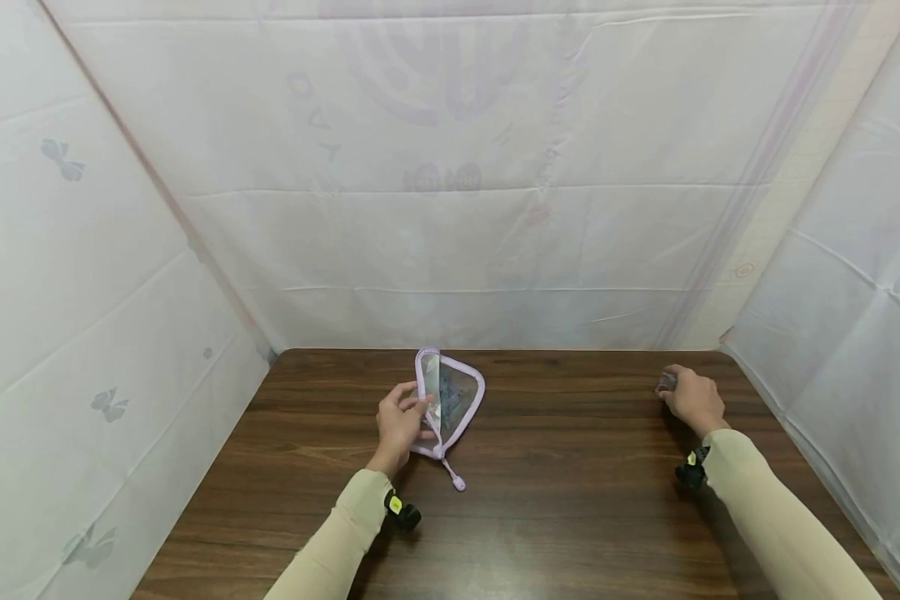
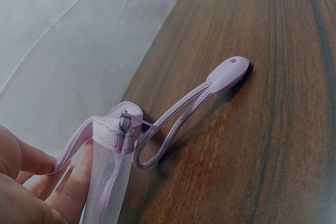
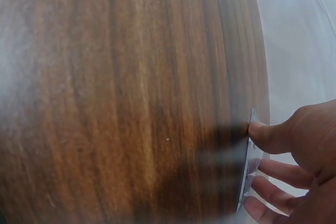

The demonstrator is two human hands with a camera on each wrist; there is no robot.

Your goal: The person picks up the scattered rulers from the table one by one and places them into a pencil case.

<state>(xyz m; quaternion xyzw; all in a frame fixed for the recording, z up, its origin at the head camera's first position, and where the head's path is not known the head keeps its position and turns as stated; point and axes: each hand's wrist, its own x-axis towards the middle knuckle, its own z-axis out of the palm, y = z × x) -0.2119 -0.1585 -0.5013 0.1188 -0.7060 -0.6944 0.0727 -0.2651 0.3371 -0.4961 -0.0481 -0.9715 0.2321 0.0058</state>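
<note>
My left hand (image 1: 401, 425) grips the side of a mesh zip pouch (image 1: 461, 396) with lilac trim, towards the back of the table. In the left wrist view, the thumb is at a lilac edge band and the fingers lie against the mesh; a lilac cord pull (image 2: 229, 74) trails onto the wood. Something bluish shows through the pouch, too unclear to name. Near the far right corner, my right hand (image 1: 696, 402) holds a small, thin, clear flat piece (image 1: 667, 382) by its edges. The right wrist view shows this clear piece (image 3: 245, 166) edge-on between thumb and fingers.
The dark wood-grain table (image 1: 555, 500) ends at a pale printed sheet (image 1: 495, 250) hanging behind it. Similar sheets stand along the left and right sides. A black wrist camera (image 1: 403, 511) is strapped to the left wrist, another (image 1: 692, 473) to the right.
</note>
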